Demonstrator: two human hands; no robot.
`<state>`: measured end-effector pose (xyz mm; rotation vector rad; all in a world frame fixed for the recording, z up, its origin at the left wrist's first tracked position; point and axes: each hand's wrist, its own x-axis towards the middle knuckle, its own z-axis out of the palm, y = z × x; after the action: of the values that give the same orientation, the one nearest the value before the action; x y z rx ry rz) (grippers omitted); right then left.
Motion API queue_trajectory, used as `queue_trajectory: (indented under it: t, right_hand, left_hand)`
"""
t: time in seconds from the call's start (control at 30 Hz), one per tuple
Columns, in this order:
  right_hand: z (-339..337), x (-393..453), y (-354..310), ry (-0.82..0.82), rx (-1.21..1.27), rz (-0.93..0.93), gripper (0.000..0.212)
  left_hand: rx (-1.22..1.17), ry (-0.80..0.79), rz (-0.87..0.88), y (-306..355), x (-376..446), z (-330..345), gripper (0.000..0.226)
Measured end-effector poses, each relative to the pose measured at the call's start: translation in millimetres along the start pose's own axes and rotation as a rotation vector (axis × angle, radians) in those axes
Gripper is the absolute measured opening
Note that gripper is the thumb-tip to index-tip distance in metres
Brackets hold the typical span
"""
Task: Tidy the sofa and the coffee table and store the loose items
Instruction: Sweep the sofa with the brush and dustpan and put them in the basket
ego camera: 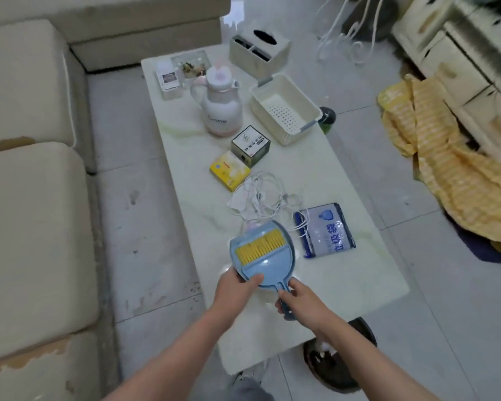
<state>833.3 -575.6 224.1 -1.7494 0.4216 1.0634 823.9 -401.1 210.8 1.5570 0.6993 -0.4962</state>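
Both hands hold a light blue plastic dustpan with a yellow-bristled brush nested in it, above the near end of the white marble coffee table. Its long axis runs from the handle near the person to the wide mouth pointing away. The left hand grips the pan's near rim; the right hand is closed around the handle. The cream perforated plastic basket farther along looks empty
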Motion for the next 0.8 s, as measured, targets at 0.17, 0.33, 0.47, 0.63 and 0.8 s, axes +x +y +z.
queue_trajectory:
  t: [0.17,0.33,0.47,0.63,0.8]
  right_hand:
    - [-40.6,31.8,-41.6,0.147,0.118,-0.033,0.013]
    - [-60.5,77.0,-92.1,0.208,0.261,-0.056,0.009]
    - [-85.3,115.3,-126.2,0.298,0.34,-0.034,0.01]
    - [-113.4,159.9,-151.1,0.502,0.46,0.006,0.017]
    - [-128.8,191.6,-156.5,0.648,0.517,0.011,0.015]
  left_hand:
    - [0.037,-0.089,0.006,53.6,51.6,11.2,0.015]
    - [0.111,-0.098,0.037,108.2,122.7,-0.9,0.023]
    - [0.224,-0.12,0.094,169.5,199.4,7.4,0.025]
    - [0.767,-0.072,0.493,240.7,296.1,29.5,0.022]
    - [1.408,-0.076,0.848,286.4,367.2,77.5,0.048]
